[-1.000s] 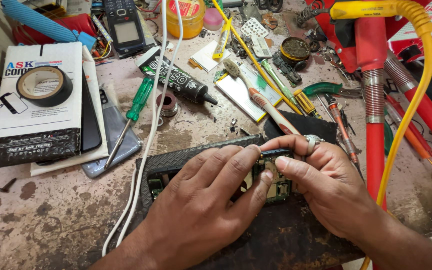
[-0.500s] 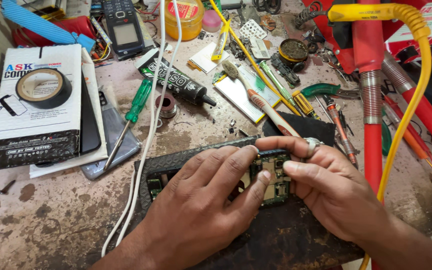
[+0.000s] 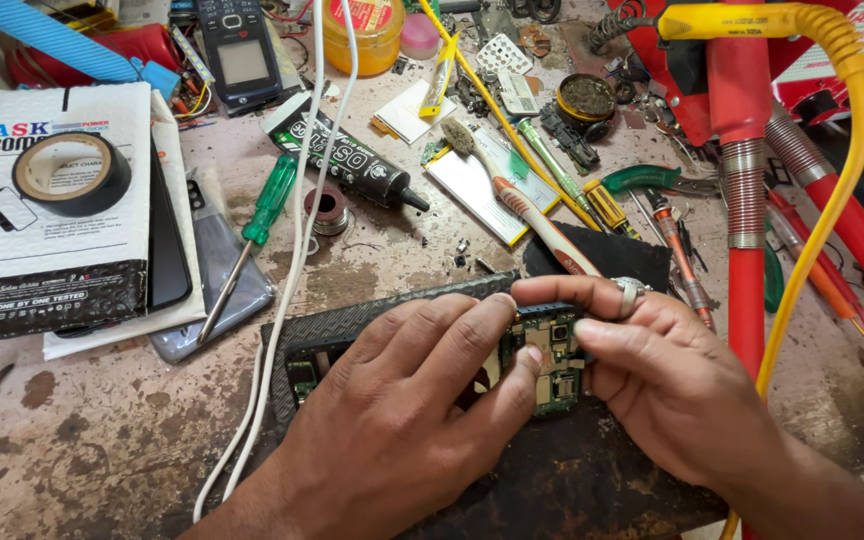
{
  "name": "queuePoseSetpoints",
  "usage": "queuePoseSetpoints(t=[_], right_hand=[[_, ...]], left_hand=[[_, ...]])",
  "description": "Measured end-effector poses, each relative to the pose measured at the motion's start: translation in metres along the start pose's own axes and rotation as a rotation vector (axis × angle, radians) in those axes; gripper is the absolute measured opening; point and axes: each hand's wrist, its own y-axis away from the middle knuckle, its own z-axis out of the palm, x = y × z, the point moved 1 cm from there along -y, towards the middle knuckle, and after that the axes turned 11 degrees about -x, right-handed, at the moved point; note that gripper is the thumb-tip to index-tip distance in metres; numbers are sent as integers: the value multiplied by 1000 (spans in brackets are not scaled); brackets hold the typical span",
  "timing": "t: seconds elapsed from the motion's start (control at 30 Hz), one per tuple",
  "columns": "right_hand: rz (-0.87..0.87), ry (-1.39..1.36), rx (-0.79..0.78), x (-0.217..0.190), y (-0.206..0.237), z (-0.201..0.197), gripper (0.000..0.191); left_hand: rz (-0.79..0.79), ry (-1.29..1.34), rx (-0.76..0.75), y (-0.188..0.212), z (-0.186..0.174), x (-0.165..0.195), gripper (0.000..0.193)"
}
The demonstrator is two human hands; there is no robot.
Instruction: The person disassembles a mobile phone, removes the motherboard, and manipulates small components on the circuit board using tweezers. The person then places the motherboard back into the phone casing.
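Both my hands hold a small green circuit board (image 3: 550, 358) over a dark textured mat (image 3: 352, 325) on the workbench. My left hand (image 3: 402, 410) lies across the mat with its fingertips pressing the board's left edge. My right hand (image 3: 667, 375), a ring on one finger, pinches the board's top and right side. A second small green board piece (image 3: 302, 378) lies on the mat to the left, partly hidden by my left hand.
A green-handled screwdriver (image 3: 252, 235), a black glue tube (image 3: 347, 155), a toothbrush (image 3: 522, 195), a white box with a tape roll (image 3: 62, 200), a phone (image 3: 237, 55), a white cable (image 3: 287, 270) and red hoses with a yellow cable (image 3: 752, 200) crowd the bench.
My right hand's fingers have shifted from the top edge to the right side of the board, which now shows more of its face. My left hand has barely moved.
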Motion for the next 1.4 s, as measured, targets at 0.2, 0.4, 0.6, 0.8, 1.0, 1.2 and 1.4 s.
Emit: queuePoseSetpoints(t=[0.2, 0.4, 0.6, 0.8, 1.0, 1.2, 1.4], right_hand=[[-36, -63, -149, -3, 2, 3, 51], [-33, -12, -118, -2, 3, 3, 53], [1, 20, -57, 0, 2, 1, 50], [3, 60, -10, 5, 1, -3, 46], [-16, 85, -12, 7, 2, -3, 44], [-12, 106, 4, 7, 3, -4, 43], [0, 114, -26, 9, 3, -6, 41]], left_hand=[[2, 64, 25, 1, 3, -2, 43], [3, 75, 30, 1, 3, -2, 41], [27, 23, 4, 2, 2, -3, 44], [29, -3, -9, 2, 2, -2, 41], [25, -1, -13, 1, 1, 0, 41], [36, -14, -32, 2, 0, 0, 43], [18, -10, -36, 0, 0, 2, 43]])
